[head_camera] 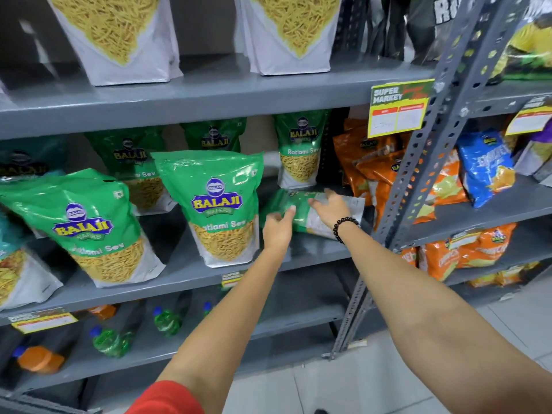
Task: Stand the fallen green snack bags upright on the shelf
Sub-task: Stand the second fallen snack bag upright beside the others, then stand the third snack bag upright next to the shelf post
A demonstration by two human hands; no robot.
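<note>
Fallen green bag (301,210) lies flat on the grey shelf (191,273), right of the upright green bags (221,204); left hand (279,230) and right hand (330,209), fingers spread, rest on it, neither gripping.

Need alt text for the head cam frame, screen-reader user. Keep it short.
Two bare hands, left hand and right hand, reach for a fallen green plastic snack bag lying flat on a grey metal shelf. Upright green Balaji bags stand to its left, orange snack bags to its right.
</note>
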